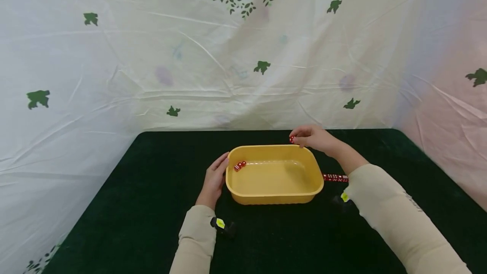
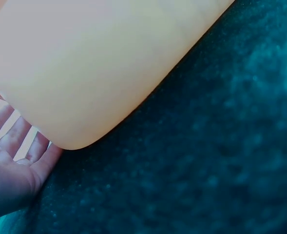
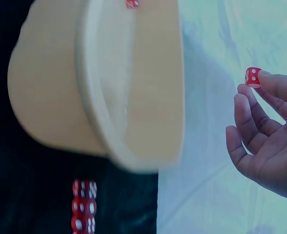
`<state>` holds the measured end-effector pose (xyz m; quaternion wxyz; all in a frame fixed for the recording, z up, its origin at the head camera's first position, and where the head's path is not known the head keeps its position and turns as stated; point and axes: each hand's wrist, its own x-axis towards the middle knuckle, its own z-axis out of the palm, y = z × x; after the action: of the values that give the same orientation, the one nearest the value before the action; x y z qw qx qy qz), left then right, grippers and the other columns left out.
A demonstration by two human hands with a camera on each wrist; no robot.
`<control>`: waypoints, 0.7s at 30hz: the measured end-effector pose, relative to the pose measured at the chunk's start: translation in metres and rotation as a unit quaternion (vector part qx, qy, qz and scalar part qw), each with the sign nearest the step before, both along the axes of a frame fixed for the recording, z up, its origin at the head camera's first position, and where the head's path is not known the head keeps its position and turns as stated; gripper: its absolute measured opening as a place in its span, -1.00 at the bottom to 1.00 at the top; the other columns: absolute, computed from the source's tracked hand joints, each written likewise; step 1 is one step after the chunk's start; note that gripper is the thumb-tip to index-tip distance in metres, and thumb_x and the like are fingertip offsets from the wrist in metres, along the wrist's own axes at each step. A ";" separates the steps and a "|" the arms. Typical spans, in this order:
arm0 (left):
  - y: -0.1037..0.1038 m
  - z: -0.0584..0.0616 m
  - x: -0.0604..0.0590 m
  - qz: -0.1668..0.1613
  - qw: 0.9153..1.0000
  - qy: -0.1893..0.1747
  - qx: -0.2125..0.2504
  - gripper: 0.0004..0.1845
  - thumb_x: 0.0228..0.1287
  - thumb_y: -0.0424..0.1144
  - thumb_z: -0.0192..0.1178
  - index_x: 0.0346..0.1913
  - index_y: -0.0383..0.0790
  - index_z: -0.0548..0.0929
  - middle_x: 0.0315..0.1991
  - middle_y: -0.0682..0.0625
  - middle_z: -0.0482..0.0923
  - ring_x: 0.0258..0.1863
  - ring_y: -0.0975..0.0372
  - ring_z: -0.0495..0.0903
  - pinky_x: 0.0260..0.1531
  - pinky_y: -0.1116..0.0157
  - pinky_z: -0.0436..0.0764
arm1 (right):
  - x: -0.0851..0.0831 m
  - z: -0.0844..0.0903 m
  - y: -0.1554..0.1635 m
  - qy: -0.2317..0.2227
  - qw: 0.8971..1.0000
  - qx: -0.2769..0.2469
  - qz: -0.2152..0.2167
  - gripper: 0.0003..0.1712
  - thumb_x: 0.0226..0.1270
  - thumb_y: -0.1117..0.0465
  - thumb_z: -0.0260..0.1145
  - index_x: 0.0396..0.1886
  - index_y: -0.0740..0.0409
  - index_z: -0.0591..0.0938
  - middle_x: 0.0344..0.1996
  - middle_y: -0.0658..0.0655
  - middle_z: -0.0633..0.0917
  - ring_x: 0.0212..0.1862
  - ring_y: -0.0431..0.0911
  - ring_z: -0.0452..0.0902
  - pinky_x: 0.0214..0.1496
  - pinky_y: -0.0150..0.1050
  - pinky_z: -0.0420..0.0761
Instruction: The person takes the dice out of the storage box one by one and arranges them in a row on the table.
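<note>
A yellow plastic basin (image 1: 274,199) stands on the dark green cloth. My left hand (image 1: 215,179) rests against its left side; in the left wrist view the fingers (image 2: 16,136) lie fairly straight along the outer wall. Above the basin's far right rim, my right hand (image 1: 313,139) pinches a red die (image 3: 253,77) with white dots between thumb and fingertip. Inside, near the left wall, a few red dice (image 1: 239,165) lie close together. Just outside the right wall sits a row of red dice (image 1: 335,177), partly covered by my right sleeve.
The dark green tabletop (image 1: 152,206) runs back to a pale curtain (image 1: 213,75) printed with green leaves, which hangs behind and along both sides. Each wrist carries a small black device with a yellow tag (image 1: 220,223).
</note>
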<state>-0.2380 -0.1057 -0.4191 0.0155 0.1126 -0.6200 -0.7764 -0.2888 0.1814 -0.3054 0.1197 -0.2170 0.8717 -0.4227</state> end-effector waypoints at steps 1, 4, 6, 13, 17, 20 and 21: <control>0.000 0.000 0.000 0.001 1.000 0.001 -0.001 -0.55 0.11 0.04 0.07 0.08 0.01 0.44 0.11 0.05 0.30 0.05 0.18 0.30 -0.01 0.17 0.33 | -0.001 0.000 0.006 0.004 1.000 -0.007 -0.004 -0.69 0.23 0.19 0.11 -0.09 0.28 0.48 -0.20 0.28 0.51 -0.21 0.17 0.39 -0.10 -0.04 0.43; 0.001 -0.001 -0.001 0.002 1.000 -0.001 -0.001 -0.57 0.11 0.05 0.08 0.06 0.03 0.45 0.10 0.07 0.31 0.04 0.20 0.32 -0.02 0.18 0.34 | -0.002 -0.001 0.023 0.015 1.000 -0.011 -0.023 -0.68 0.23 0.16 0.12 -0.10 0.27 0.48 -0.19 0.24 0.52 -0.23 0.12 0.42 -0.13 -0.10 0.45; 0.000 -0.001 -0.001 0.003 1.000 0.003 -0.003 -0.57 0.12 0.05 0.07 0.06 0.03 0.45 0.10 0.06 0.31 0.03 0.19 0.32 -0.02 0.18 0.34 | -0.001 -0.001 0.034 0.017 0.999 -0.008 -0.035 -0.66 0.24 0.14 0.11 -0.09 0.28 0.47 -0.17 0.26 0.51 -0.22 0.10 0.41 -0.13 -0.12 0.45; 0.000 -0.001 -0.002 0.006 1.000 0.003 -0.007 -0.57 0.12 0.05 0.07 0.07 0.03 0.45 0.10 0.06 0.32 0.03 0.20 0.32 -0.03 0.19 0.35 | 0.004 -0.007 0.071 0.014 0.997 0.005 -0.073 -0.57 0.26 0.08 0.06 -0.02 0.31 0.40 -0.11 0.31 0.47 -0.16 0.13 0.39 -0.08 -0.10 0.43; 0.001 -0.001 -0.001 0.010 1.000 -0.001 -0.008 -0.57 0.11 0.06 0.07 0.05 0.04 0.46 0.09 0.08 0.32 0.03 0.20 0.31 -0.03 0.18 0.34 | 0.008 -0.012 0.089 0.018 0.996 0.010 -0.089 -0.52 0.26 0.04 0.05 0.01 0.32 0.38 -0.08 0.33 0.46 -0.16 0.11 0.41 -0.07 -0.09 0.42; 0.001 0.000 -0.001 0.010 1.000 -0.004 -0.005 -0.58 0.11 0.05 0.08 0.04 0.04 0.46 0.09 0.08 0.32 0.03 0.21 0.31 -0.02 0.18 0.34 | 0.011 -0.016 0.101 0.020 0.995 0.009 -0.097 -0.50 0.26 0.03 0.05 0.02 0.34 0.37 -0.08 0.35 0.45 -0.15 0.14 0.41 -0.06 -0.06 0.41; 0.001 0.000 0.000 0.011 1.000 -0.005 -0.004 -0.58 0.11 0.05 0.08 0.04 0.04 0.46 0.09 0.08 0.32 0.03 0.21 0.31 -0.02 0.18 0.34 | 0.012 -0.017 0.104 0.023 0.995 0.010 -0.098 -0.49 0.26 0.03 0.04 0.02 0.34 0.37 -0.08 0.36 0.45 -0.15 0.14 0.41 -0.06 -0.07 0.42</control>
<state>-0.2382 -0.1044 -0.4191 0.0214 0.1227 -0.6220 -0.7731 -0.2769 0.2859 -0.3227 0.0597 -0.1388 0.8955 -0.4187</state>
